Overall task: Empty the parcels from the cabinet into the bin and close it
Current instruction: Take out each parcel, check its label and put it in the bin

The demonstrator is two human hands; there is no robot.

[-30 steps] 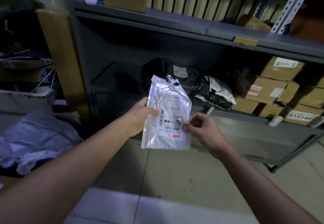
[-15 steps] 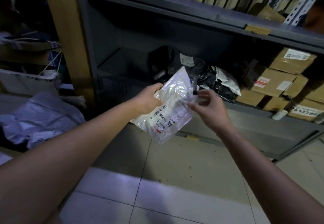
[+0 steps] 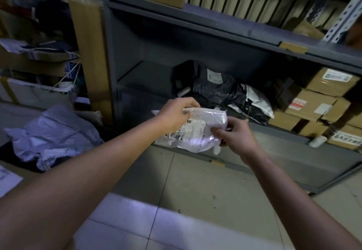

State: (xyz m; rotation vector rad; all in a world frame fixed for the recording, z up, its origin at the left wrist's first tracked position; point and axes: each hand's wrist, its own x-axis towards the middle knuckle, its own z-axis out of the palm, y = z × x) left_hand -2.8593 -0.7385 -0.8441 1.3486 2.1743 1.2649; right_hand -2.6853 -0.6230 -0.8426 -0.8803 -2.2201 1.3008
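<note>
On the head camera, I saw that the clear plastic parcel (image 3: 199,132) had turned. A second earlier it stood upright with its label facing me, and now it lay nearly flat between the hands, label side up. The left hand (image 3: 176,112) gripped its far edge with curled fingers, and the right hand (image 3: 235,136) pinched the near right corner. The parcel hung in the air just in front of the grey cabinet (image 3: 274,142), over the floor tiles — out of the cabinet, but not yet in any bin. Black poly mailers (image 3: 219,91) and taped cardboard boxes (image 3: 309,104) sat on the lower shelf, so I judged the emptying far from done. A crumpled pale sack (image 3: 54,132) lay on the floor to the left — possibly the drop spot, though I could not tell.
</note>
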